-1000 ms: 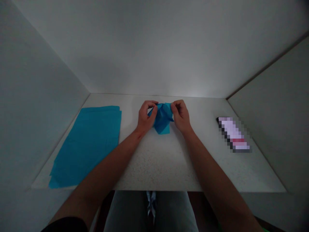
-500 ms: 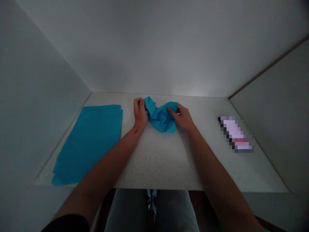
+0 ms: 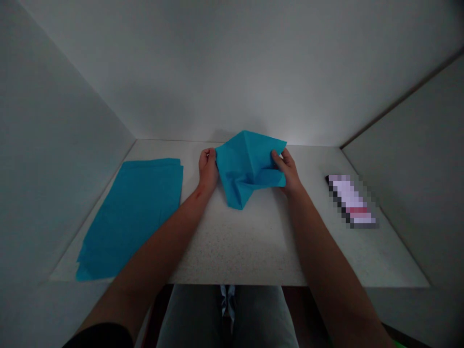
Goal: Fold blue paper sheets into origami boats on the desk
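A creased sheet of blue paper [image 3: 250, 162] is held up between my hands near the back of the white table [image 3: 235, 251]. My left hand [image 3: 208, 166] pinches its left corner with closed fingers. At its right side, my right hand [image 3: 288, 169] grips the sheet with the thumb on the near face; the other fingers are partly hidden behind it. The sheet is part spread, with folds in the middle and a lower point hanging toward the tabletop.
A stack of flat blue sheets [image 3: 134, 212] lies on the left side of the table, partly under my left forearm in view. A phone [image 3: 351, 200], blurred out, rests on the right. White walls [image 3: 235, 72] enclose the back and both sides.
The blue paper has opened from a crumpled bunch into a wider, taller sheet. My right hand has moved to the right, away from my left, which has shifted only slightly.
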The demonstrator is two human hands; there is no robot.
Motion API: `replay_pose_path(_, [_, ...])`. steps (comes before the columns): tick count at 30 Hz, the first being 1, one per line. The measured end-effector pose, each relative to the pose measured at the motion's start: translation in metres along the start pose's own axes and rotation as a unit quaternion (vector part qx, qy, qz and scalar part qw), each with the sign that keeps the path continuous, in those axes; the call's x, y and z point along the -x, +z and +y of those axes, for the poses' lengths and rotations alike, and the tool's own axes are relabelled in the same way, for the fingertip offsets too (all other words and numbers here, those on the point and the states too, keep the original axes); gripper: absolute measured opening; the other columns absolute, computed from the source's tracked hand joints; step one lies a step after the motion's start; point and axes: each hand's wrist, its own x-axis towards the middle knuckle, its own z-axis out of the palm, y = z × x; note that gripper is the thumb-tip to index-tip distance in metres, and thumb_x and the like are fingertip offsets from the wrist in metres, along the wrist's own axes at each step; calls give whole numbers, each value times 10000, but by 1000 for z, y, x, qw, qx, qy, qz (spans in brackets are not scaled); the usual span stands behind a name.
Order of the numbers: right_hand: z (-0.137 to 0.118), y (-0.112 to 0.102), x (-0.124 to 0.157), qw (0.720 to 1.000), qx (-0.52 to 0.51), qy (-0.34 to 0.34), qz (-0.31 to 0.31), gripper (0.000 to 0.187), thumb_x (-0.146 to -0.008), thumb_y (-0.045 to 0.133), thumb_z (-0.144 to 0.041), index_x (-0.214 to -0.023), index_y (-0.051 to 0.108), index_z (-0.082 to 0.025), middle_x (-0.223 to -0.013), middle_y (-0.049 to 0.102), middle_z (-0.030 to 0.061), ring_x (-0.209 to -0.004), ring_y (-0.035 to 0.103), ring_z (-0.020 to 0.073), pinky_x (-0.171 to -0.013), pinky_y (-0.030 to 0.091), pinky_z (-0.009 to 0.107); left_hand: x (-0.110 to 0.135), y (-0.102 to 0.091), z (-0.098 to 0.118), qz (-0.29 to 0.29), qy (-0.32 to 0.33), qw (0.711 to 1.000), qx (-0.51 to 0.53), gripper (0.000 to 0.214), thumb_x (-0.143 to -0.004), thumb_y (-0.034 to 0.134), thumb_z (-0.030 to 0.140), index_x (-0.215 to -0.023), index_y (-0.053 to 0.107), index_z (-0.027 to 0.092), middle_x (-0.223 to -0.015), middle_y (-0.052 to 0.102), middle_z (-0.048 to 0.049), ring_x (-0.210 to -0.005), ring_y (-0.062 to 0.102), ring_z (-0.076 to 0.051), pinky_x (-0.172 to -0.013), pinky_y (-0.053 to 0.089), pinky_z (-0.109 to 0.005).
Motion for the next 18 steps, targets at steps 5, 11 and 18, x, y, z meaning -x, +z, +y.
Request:
replay_pose_path(5, [-5,2,0,999,-48,4,1,798,-772,873,-791,-1421,688,-365,-1391,796,40,-1426,679,340,-1117,632,495,0,1,-6,-16,-31,999,-2,448,-1012,687,682,-993,566,251,-861,601,6,-703,599,-148,-600,503,-243])
replay_pose_path(11, [1,5,-2,998,-54,11,19,872,-714,892,-826,-1435,670,-386,-1412,789,23,-1454,657,334,-1156,611,488,9,2,-1,-23,-24,999,34,609,-905,752,804,-1116,594,255,-972,700,-29,-880,720,-196,-755,614,-310])
replay_pose_path(18, [6,2,-5,998,1,5,70,915,-763,770,-907,-1500,594,-394,-1475,749,34,-1399,691,339,-1063,666,517,21,6,14,-144,34,988,-37,670,-827,841,780,-1155,729,207,-1195,812,-152,-1079,783,-292,-990,646,-456])
